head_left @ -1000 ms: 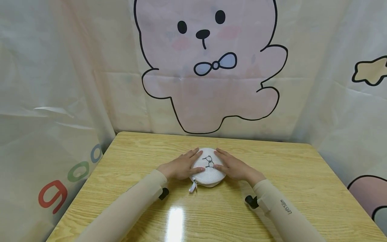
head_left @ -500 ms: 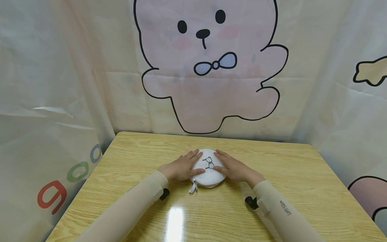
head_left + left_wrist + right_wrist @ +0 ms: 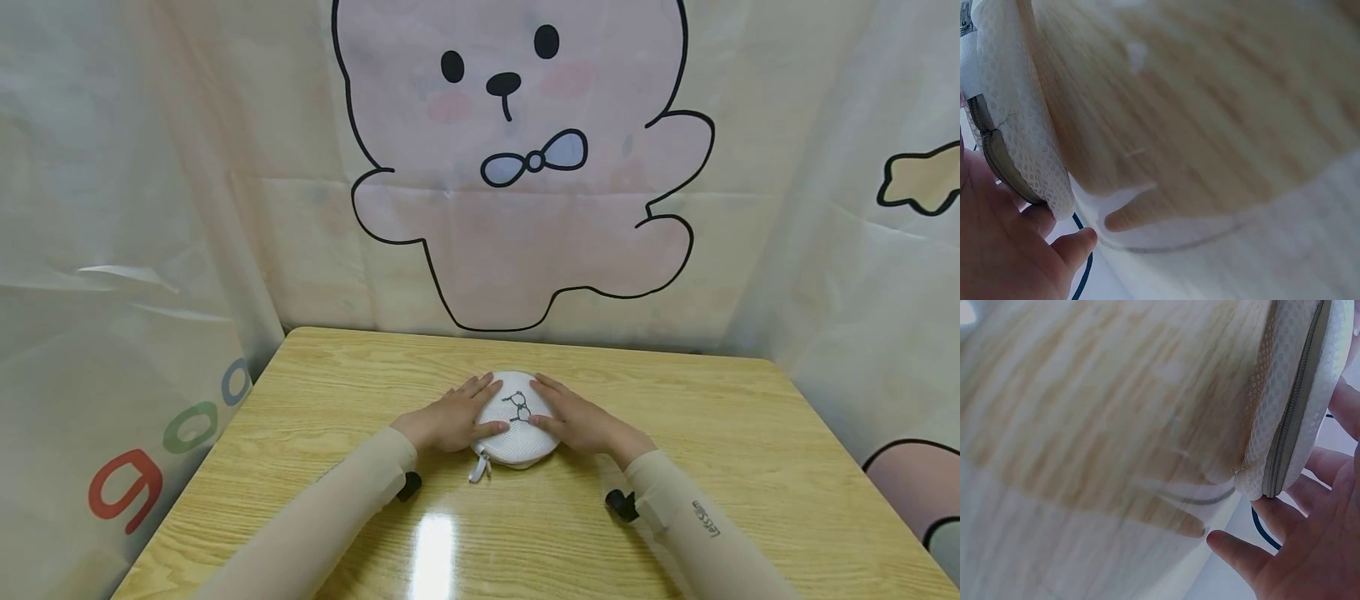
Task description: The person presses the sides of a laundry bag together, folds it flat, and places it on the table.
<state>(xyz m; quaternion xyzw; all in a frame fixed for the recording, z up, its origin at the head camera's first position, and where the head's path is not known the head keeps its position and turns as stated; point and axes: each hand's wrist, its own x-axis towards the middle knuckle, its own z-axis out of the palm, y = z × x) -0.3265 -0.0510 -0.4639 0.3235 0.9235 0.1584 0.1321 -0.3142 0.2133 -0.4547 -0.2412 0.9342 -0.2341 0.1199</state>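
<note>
On the wooden table lies a round white mesh laundry bag (image 3: 504, 443) with a dark line drawing on top and a white zipper pull (image 3: 478, 467) hanging at its near left. My left hand (image 3: 450, 419) rests on its left side, thumb across the top and fingers spread along the far edge. Opposite it, my right hand (image 3: 588, 421) rests on the right side with straight fingers, thumb by the drawing. In the left wrist view, fingers touch the bag's mesh side (image 3: 1019, 106) low near the tabletop. The zipper (image 3: 1294, 394) runs round the side in the right wrist view.
The wooden table (image 3: 360, 367) reaches back to a cloth backdrop (image 3: 300, 250) printed with a pink bear. Cloth also hangs along the left and right. A bright reflection (image 3: 433, 550) shows on the near tabletop. Dark wrist cameras (image 3: 621, 505) sit under both forearms.
Both hands and the laundry bag have shifted very slightly toward me. The hands keep the same hold on its two sides.
</note>
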